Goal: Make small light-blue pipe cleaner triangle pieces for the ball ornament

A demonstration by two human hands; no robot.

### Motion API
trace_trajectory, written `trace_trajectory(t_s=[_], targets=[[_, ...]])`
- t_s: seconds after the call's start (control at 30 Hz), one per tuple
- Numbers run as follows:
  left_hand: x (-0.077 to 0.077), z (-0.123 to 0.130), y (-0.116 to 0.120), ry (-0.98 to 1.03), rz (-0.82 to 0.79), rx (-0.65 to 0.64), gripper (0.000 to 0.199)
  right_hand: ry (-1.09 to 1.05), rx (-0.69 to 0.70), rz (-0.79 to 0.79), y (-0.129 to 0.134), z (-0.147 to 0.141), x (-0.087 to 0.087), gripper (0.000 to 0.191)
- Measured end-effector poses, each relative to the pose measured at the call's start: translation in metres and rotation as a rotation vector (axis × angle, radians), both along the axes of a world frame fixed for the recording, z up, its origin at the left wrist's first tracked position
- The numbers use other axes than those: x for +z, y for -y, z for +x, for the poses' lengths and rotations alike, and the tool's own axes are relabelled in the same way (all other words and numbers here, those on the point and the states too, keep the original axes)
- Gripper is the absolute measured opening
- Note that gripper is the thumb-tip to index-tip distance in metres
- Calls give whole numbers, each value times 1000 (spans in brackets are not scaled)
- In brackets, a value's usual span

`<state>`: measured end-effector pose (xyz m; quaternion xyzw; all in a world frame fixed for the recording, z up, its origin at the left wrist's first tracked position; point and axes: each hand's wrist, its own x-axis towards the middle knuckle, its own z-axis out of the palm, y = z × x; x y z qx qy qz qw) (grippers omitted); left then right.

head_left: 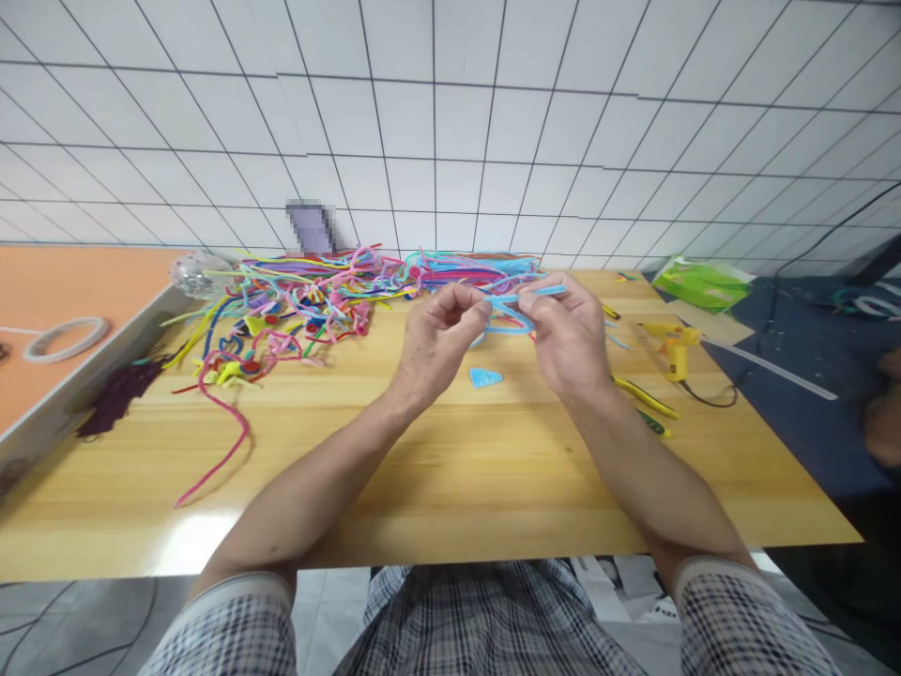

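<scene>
Between my two hands a light blue pipe cleaner (510, 329) is held up above the table, bent into a loop with its strands crossing. My left hand (443, 338) pinches it at the left side with thumb and forefinger. On the other side my right hand (567, 338) grips it, and a straight end sticks out past the thumb to the right. Below the hands, flat on the wood, lies a small blue piece (485, 377) that looks coiled or woven from the same material.
Tangled coloured pipe cleaners (282, 324) spread over the back left of the table (450, 488). A yellow glue gun (676, 347), pliers (644, 396) and a green-and-yellow tool (653, 422) lie at right. A phone-like object (311, 227) leans on the wall. At far right, part of another person shows.
</scene>
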<state>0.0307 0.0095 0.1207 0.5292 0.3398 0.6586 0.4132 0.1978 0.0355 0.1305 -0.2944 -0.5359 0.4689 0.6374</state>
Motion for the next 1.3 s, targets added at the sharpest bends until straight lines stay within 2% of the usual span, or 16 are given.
trace_trajectory(t_s=[0.1,0.17,0.23,0.33,0.43,0.53,0.73,0.93,1.03,1.13,1.23,1.3], targets=[[-1,-1,-2,-28,-1,-34,27,-18,68,-77,-3,1,-1,19],[-1,-1,-3,-49,6,-33,25,29,31,-25,-2,2,-3,17],[-2,-1,-3,-45,26,2,23,133,-83,149,2,1,-6,12],[-1,1,-1,-10,58,70,23,373,-298,582,10,-1,-11,8],[2,2,1,29,66,97,24,606,-503,978,11,-2,-18,17],[3,2,2,65,37,87,26,694,-645,1136,4,-2,-24,22],[1,2,0,117,0,15,40,729,-688,1152,-3,-1,-30,19],[3,2,1,151,-7,-33,49,852,-737,1058,-1,0,-32,11],[6,2,2,138,-32,-22,51,762,-648,1075,-5,1,-34,13],[7,0,1,106,-58,13,51,731,-511,988,-5,3,-34,15],[6,-4,-4,106,-67,63,46,694,-398,954,1,4,-29,24],[5,-7,-7,124,-67,92,42,587,-387,937,7,3,-24,26]])
